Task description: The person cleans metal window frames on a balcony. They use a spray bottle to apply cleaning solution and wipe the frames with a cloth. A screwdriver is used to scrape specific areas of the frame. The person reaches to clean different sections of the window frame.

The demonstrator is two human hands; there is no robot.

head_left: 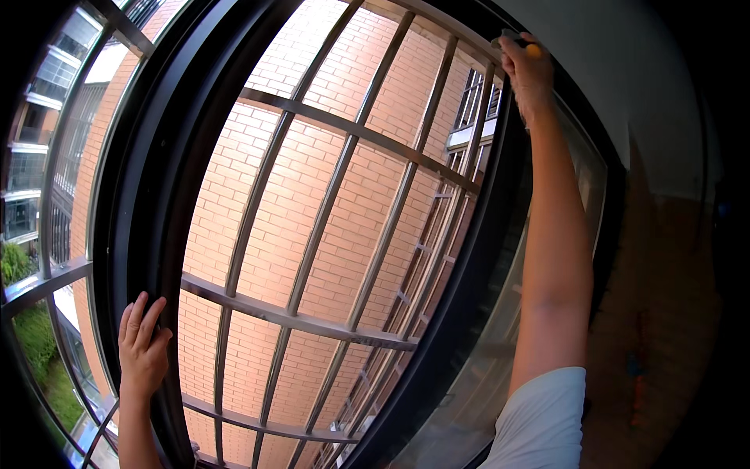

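Note:
My left hand lies against the dark upright of the window frame at the lower left, its fingers stretched out and holding nothing. High at the upper right, my right arm is raised. My right hand is closed round a small grey tool with an orange end, at the top corner of the frame. Its exact kind is hidden by my fingers. Between my hands, the window opening shows metal security bars outside.
A glass sash in a dark frame stands behind my right arm. Beyond the bars rises a tan brick wall. Farther left are other buildings and green plants. A grey wall borders the window at the upper right; the room's right side is dark.

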